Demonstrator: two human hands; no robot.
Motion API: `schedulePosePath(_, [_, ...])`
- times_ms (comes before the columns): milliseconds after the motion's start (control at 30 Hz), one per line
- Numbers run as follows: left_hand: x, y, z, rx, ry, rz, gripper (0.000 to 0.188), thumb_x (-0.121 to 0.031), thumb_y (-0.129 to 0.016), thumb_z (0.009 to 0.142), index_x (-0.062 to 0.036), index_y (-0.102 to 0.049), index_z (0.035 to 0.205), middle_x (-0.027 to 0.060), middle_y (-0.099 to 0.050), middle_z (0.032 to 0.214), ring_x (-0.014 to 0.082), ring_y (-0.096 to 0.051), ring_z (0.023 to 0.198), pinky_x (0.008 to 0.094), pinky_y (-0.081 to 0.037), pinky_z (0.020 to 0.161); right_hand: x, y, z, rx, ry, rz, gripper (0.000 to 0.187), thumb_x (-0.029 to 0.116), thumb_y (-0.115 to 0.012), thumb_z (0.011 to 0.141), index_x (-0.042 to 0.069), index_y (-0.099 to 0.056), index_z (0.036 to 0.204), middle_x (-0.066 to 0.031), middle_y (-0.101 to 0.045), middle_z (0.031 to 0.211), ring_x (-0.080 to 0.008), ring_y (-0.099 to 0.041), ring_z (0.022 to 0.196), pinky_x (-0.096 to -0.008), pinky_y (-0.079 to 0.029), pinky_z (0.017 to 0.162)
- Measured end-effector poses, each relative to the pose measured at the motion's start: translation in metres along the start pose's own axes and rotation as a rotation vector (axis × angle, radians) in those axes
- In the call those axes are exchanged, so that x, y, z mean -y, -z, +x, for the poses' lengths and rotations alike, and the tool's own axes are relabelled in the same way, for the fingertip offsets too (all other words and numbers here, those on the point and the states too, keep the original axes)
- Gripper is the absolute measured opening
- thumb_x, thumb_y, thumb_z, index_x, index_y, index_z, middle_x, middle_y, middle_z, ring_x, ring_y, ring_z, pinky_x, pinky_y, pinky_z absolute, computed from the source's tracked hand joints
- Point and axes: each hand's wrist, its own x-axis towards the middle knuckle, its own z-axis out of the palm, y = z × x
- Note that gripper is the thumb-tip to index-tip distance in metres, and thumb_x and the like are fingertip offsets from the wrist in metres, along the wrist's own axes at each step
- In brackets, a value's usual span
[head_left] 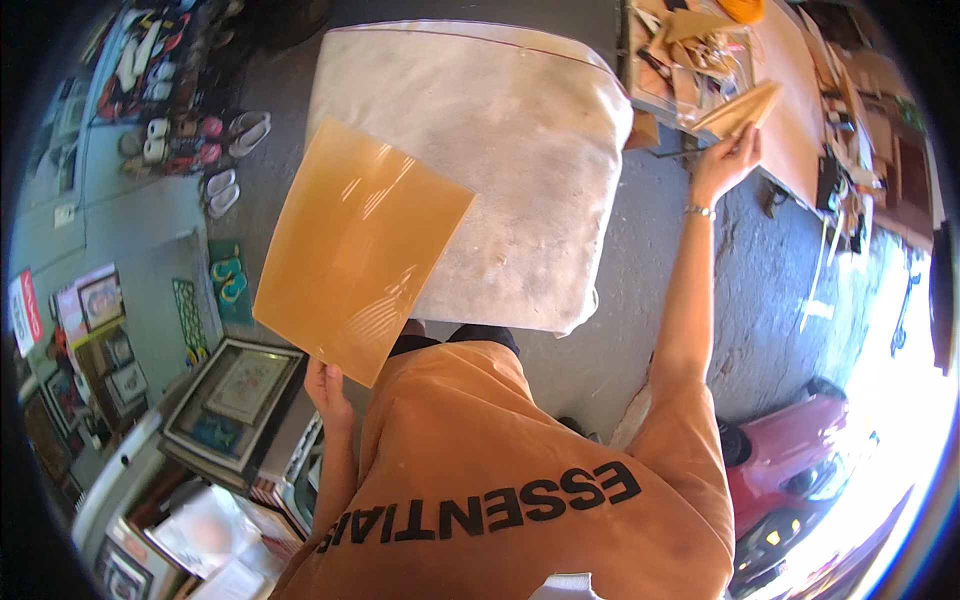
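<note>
The left hand [328, 388] is clenched on the bottom corner of a glossy orange sheet [360, 248], approx. rectangular and thin. The sheet is held up, tilted, so that it stands in front of the left part of a big white cushion-like pad [500, 150] and covers that part. Light reflects on the sheet's face. The fingers are mostly hidden behind the sheet, only the back of the hand and the wrist show.

The right hand [728, 160] is stretched far out to the right — the arm nearly straight, a thin bracelet [700, 211] on the wrist. Its grip is closed on the lower edge of a tan flat piece [742, 108], maybe cardboard or wood; I cannot tell which. This piece is at the edge of a cluttered surface [790, 110], beside a pile of brown scraps and paper bits [690, 50].

The person wears an orange shirt [500, 470] with dark letters on it. The white pad lies on the grey concrete floor [640, 300], just in front of the person.

At left — framed pictures [235, 400] are stacked near the left hand, and several pairs of sandals [222, 160] lie on the floor, well apart from the sheet. At lower right a pink car [790, 470] is seen in strong sun.
</note>
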Motion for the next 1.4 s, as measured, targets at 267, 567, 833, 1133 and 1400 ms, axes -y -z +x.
schedulePosePath(267, [-0.001, -0.003, -0.008, -0.186, 0.012, 0.046, 0.023, -0.02, -0.055, 0.104, 0.0014, -0.063, 0.106, -0.0019, -0.058, 0.094, 0.0067, -0.049, 0.085, 0.024, -0.041, 0.078, -0.175, -0.192, 0.085, 0.718, 0.258, -0.304, 0.057, 0.054, -0.048, 0.101, 0.006, -0.068, 0.125, -0.0214, -0.068, 0.126, -0.0389, -0.064, 0.118, -0.049, -0.052, 0.093])
schedulePosePath(567, [0.001, -0.027, 0.007, -0.39, 0.071, -0.193, 0.039, -0.032, -0.043, 0.111, 0.0021, -0.063, 0.107, 0.0006, -0.064, 0.1, 0.0072, -0.05, 0.091, 0.025, -0.04, 0.083, -0.139, -0.165, 0.076, 0.596, -0.102, -0.328, 0.079, 0.064, -0.054, 0.094, -0.008, -0.063, 0.125, -0.0312, -0.065, 0.123, -0.0458, -0.066, 0.107, -0.0532, -0.052, 0.094])
schedulePosePath(833, [0.082, -0.033, 0.013, -0.501, 0.041, -0.229, 0.04, -0.035, -0.039, 0.112, -0.0001, -0.053, 0.127, 0.0023, -0.056, 0.106, 0.0112, -0.05, 0.098, 0.028, -0.041, 0.092, 0.074, -0.033, -0.063, 0.869, 0.301, 0.412, 0.031, 0.021, -0.057, 0.104, 0.001, -0.065, 0.126, -0.0188, -0.069, 0.123, -0.0295, -0.066, 0.112, -0.0417, -0.05, 0.098])
schedulePosePath(1133, [0.128, -0.017, 0.021, -0.397, -0.292, 0.248, 0.059, -0.025, -0.054, 0.104, -0.0027, -0.032, 0.154, 0.0175, -0.046, 0.144, 0.0279, -0.042, 0.138, 0.0426, -0.036, 0.114, 0.195, 0.046, -0.161, 1.172, -0.02, 0.856, 0.027, 0.012, -0.056, 0.103, -0.003, -0.062, 0.125, -0.0141, -0.065, 0.123, -0.0236, -0.065, 0.107, -0.0337, -0.048, 0.096])
schedulePosePath(1400, [0.114, -0.017, 0.057, -0.184, -0.27, -0.056, 0.09, -0.065, -0.049, 0.098, 0.0002, -0.022, 0.155, 0.016, -0.033, 0.155, 0.0305, -0.037, 0.142, 0.0456, -0.026, 0.119, 0.206, 0.046, -0.175, 1.147, -0.072, 0.796, 0.024, 0.004, -0.064, 0.094, -0.002, -0.069, 0.116, -0.0141, -0.072, 0.106, -0.0243, -0.068, 0.101, -0.0334, -0.05, 0.091])
